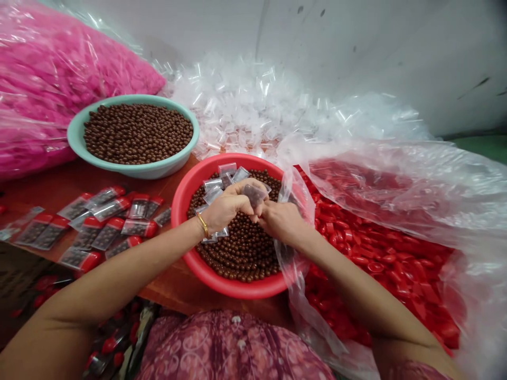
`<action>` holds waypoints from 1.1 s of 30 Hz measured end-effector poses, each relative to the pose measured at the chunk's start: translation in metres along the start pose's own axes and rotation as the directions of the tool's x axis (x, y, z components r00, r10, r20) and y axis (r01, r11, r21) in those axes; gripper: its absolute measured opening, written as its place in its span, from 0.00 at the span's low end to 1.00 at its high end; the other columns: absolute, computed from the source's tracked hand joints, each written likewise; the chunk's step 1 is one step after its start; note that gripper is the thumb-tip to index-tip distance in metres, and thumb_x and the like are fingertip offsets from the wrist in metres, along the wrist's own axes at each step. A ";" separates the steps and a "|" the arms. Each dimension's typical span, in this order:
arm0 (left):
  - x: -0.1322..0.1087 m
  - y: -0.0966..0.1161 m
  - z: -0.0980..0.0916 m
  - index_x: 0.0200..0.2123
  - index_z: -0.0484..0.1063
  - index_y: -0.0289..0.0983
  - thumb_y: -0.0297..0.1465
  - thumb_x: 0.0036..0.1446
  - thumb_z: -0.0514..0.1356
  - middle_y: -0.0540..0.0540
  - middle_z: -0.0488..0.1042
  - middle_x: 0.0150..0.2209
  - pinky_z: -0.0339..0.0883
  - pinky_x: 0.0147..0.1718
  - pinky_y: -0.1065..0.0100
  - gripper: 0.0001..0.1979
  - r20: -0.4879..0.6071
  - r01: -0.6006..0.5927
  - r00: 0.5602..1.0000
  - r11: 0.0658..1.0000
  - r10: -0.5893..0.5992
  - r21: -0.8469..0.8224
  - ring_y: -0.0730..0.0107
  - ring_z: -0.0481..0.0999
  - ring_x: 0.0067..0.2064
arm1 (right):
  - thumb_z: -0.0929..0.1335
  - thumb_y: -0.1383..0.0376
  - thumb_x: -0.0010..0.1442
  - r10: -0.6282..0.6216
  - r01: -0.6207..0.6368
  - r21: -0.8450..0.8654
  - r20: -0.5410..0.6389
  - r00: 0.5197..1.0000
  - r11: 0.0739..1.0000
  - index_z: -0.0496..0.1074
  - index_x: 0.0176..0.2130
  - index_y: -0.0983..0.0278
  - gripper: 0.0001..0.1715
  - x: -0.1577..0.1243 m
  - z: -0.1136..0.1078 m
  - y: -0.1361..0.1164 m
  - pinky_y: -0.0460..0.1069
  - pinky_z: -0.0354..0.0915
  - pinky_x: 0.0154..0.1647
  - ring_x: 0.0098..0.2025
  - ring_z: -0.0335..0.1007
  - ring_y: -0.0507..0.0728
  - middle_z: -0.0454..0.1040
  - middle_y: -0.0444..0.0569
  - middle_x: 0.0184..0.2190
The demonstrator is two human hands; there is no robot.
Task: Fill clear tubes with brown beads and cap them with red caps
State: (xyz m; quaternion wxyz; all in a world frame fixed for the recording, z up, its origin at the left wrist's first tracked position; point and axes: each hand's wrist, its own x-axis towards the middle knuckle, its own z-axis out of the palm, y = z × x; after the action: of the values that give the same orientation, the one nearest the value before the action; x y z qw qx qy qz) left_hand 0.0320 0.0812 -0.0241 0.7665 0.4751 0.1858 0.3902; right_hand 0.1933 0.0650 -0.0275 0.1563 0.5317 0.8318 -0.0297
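Note:
Over the red bowl (pixel 180 211), my left hand (pixel 226 207) pinches a small clear plastic container (pixel 255 195) with dark contents. My right hand (pixel 283 219) meets it from the right, its fingers closed at the container's lower end. Whatever those fingers hold is hidden. Small brown balls (pixel 241 258) fill much of the bowl beneath both hands. Several clear flat containers (pixel 214 184) lie on the balls, behind and beside my left hand.
A light green bowl (pixel 73 134) of brown balls stands back left, by a bag of pink pieces (pixel 79 68). Red-capped containers (pixel 106 232) lie left on the table. Clear containers (pixel 245 100) are heaped behind. Red caps (pixel 356 248) fill an open plastic bag (pixel 396 158) at right.

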 end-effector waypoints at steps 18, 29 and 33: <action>0.001 0.002 -0.009 0.31 0.68 0.32 0.38 0.46 0.52 0.48 0.71 0.20 0.67 0.24 0.68 0.16 0.046 0.059 0.998 0.953 -0.047 -0.296 0.69 0.70 0.21 | 0.61 0.68 0.59 -0.241 0.231 0.072 0.202 0.949 0.970 0.75 0.39 0.67 0.14 0.007 0.010 -0.023 0.51 0.66 0.36 0.36 0.75 0.61 0.78 0.58 0.34; 0.004 -0.001 -0.005 0.33 0.68 0.31 0.40 0.44 0.50 0.48 0.69 0.19 0.68 0.21 0.69 0.19 -0.034 0.105 0.993 0.964 -0.117 -0.243 0.71 0.69 0.19 | 0.64 0.57 0.58 0.269 0.156 0.736 -0.425 0.864 0.659 0.74 0.32 0.66 0.16 0.007 -0.018 0.027 0.45 0.62 0.24 0.23 0.65 0.50 0.74 0.44 0.24; 0.003 -0.005 -0.005 0.31 0.67 0.32 0.35 0.40 0.52 0.48 0.70 0.19 0.67 0.20 0.69 0.15 -0.045 0.135 0.988 0.964 -0.149 -0.231 0.71 0.68 0.19 | 0.69 0.55 0.52 0.419 0.277 0.856 -0.466 0.779 0.436 0.75 0.32 0.65 0.15 -0.001 -0.048 0.016 0.44 0.58 0.18 0.17 0.59 0.46 0.75 0.44 0.24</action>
State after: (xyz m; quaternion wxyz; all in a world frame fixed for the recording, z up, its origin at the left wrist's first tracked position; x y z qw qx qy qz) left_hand 0.0327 0.0849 -0.0302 0.8357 0.3576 0.1973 0.3673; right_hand 0.1970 0.0819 0.0204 -0.4317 0.5454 0.6612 -0.2811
